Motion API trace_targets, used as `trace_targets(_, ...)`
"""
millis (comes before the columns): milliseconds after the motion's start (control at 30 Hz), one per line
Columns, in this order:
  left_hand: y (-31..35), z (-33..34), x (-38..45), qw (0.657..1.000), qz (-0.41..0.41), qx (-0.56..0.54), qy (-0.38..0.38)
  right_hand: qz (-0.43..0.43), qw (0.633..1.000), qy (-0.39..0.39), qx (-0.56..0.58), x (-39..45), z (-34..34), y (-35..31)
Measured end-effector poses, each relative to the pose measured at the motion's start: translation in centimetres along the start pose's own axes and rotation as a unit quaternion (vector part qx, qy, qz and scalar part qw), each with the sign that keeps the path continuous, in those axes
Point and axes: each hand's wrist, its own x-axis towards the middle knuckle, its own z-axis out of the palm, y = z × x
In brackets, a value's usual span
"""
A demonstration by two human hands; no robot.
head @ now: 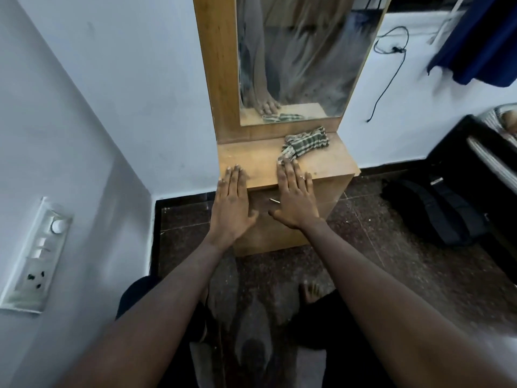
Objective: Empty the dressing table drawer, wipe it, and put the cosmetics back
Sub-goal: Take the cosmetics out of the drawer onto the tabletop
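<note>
A low wooden dressing table (pixel 330 163) stands against the wall under a tall mirror (pixel 296 57). Both my hands are stretched out flat above its front edge. My left hand (pixel 232 203) has straight fingers over the top's left front corner. My right hand (pixel 293 197) lies flat too, its fingertips reaching the near end of a crumpled green-and-white checked cloth (pixel 306 142) on the tabletop. Below my palms the drawer front (pixel 263 203) is closed, with a small metal handle (pixel 274 201) showing between my hands. No cosmetics are visible.
A switch and socket panel (pixel 36 256) is on the left wall. A black backpack (pixel 430 211) lies on the dark tiled floor at right, beside a dark bed edge (pixel 481 152). A black cable (pixel 391 65) hangs on the wall. My feet stand on a rug (pixel 251 317).
</note>
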Motion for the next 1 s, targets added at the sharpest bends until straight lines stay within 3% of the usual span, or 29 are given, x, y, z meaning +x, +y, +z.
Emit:
trace_targets(167, 0.9, 1.2, -7.2, 0.975, -0.108, -0.184, 0.069, 0.055, 0.991, 0.090, 0.079, -6.3, 1.7, -1.3)
trace_targets(300, 1.9, 3.5, -5.7, 0.890, -0.236, -0.387, 0.053, 0.070, 0.986, 0.050, 0.145, -6.4, 4.8, -0.7)
trace_targets(467, 2.4, 5.4, -4.5, 0.876, -0.236, -0.411, 0.089, 0.001, 0.994, 0.028, 0.108, -4.2, 6.4, -0.5)
trace_targets(633, 1.1, 4.9, -3.7, 0.843, -0.260, -0.443, 0.158, 0.024, 0.989, 0.046, 0.142, -3.5, 5.7, 0.4)
trace_targets(800, -0.8, 4.6, -2.9, 0.835, -0.278, -0.430, 0.205, 0.020, 0.982, 0.076, 0.172, -4.6, 5.1, 0.8)
trace_targets(1000, -1.7, 2.8, -3.1, 0.851, -0.172, -0.478, 0.134, -0.082, 0.940, 0.261, 0.206, -7.7, 1.3, 1.6)
